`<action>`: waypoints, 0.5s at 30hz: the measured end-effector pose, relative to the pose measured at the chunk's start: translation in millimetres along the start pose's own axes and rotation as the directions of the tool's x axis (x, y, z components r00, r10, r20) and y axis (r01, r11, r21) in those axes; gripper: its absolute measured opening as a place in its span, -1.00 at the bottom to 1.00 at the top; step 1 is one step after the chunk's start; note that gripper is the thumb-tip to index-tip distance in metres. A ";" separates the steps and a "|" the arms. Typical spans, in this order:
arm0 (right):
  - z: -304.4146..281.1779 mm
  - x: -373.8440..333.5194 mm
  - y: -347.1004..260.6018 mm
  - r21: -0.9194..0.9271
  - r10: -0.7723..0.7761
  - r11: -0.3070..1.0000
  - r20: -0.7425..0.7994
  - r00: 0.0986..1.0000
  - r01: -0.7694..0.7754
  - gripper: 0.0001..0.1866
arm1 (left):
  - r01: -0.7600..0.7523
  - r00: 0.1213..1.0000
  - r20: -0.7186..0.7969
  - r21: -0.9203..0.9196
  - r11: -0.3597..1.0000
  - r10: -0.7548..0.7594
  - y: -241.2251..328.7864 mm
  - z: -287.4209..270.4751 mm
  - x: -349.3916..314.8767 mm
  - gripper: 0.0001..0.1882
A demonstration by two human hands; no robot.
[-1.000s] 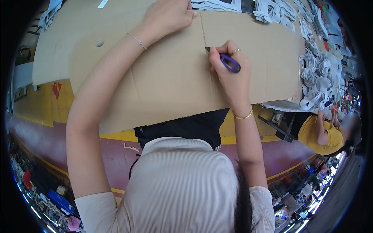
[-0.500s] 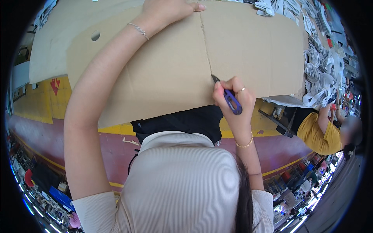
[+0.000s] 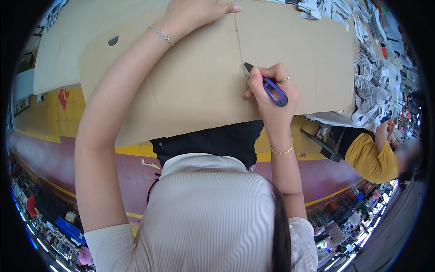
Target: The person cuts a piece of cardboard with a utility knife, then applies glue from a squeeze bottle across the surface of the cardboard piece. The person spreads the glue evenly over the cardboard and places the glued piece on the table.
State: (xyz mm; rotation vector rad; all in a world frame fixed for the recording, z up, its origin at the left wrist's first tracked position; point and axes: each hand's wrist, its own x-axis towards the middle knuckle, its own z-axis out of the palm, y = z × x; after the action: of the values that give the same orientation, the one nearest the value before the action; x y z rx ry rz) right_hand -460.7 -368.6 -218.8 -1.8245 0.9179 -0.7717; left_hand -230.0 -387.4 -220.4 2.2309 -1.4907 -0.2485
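A large sheet of brown cardboard (image 3: 195, 97) lies on the table in front of me, with a round hole near its left end. A rough line runs down the sheet from its far edge. My left hand (image 3: 195, 12) presses on the far part of the cardboard, thumb stretched out to the top of that line; its other fingers are partly cut off by the picture's edge. In my right hand (image 3: 277, 86) is a pair of purple-handled thread snips (image 3: 283, 100). Their dark tip is at the line, about midway along it. Whether the tip touches the cardboard, I cannot tell.
Stacks of pale cut pieces (image 3: 371, 86) are heaped on the table's right side, some overlapping the far right of the cardboard. A co-worker in a yellow top (image 3: 371, 156) sits to the right, near a dark metal frame (image 3: 321, 144). The pale tabletop (image 3: 59, 59) extends left.
My right hand has moved the thread snips away from me, farther up the line on the cardboard. The left hand stays in place at the far edge.
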 end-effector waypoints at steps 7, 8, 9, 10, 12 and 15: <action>-9.6 -29.1 7.5 -0.222 -0.012 0.975 0.040 0.999 0.021 -0.81 | 0.019 0.999 0.033 0.003 1.000 -0.019 0.2 -1.9 -2.6 -0.48; -11.4 -36.3 7.6 -0.233 -0.010 0.972 0.017 1.000 0.014 -0.79 | 0.025 0.999 0.028 0.011 1.000 -0.025 -1.7 1.0 -1.2 -0.48; -13.3 -43.2 6.1 -0.219 0.006 0.976 0.004 1.000 -0.005 -0.79 | 0.027 0.999 0.022 0.016 1.000 -0.027 -0.1 1.7 -0.8 -0.48; -15.1 -49.8 4.2 -0.204 0.022 0.979 -0.008 1.000 -0.023 -0.79 | 0.035 0.999 0.022 0.005 0.999 -0.036 1.1 1.6 -1.4 -0.48; -17.1 -58.7 2.5 -0.172 0.046 0.984 -0.028 0.999 -0.050 -0.78 | 0.053 0.998 0.022 -0.020 0.998 -0.052 4.7 -1.4 -3.1 -0.48; -20.4 -69.1 1.0 -0.162 0.076 0.984 -0.031 0.997 -0.080 -0.78 | 0.093 0.989 0.119 -0.016 0.996 -0.091 8.3 -9.0 -0.9 -0.46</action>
State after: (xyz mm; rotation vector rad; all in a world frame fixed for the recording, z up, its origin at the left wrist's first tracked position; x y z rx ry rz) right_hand -513.8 -319.8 -220.4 -1.9119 1.0893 -0.6886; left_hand -233.8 -386.9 -208.7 2.3065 -1.4384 -0.4298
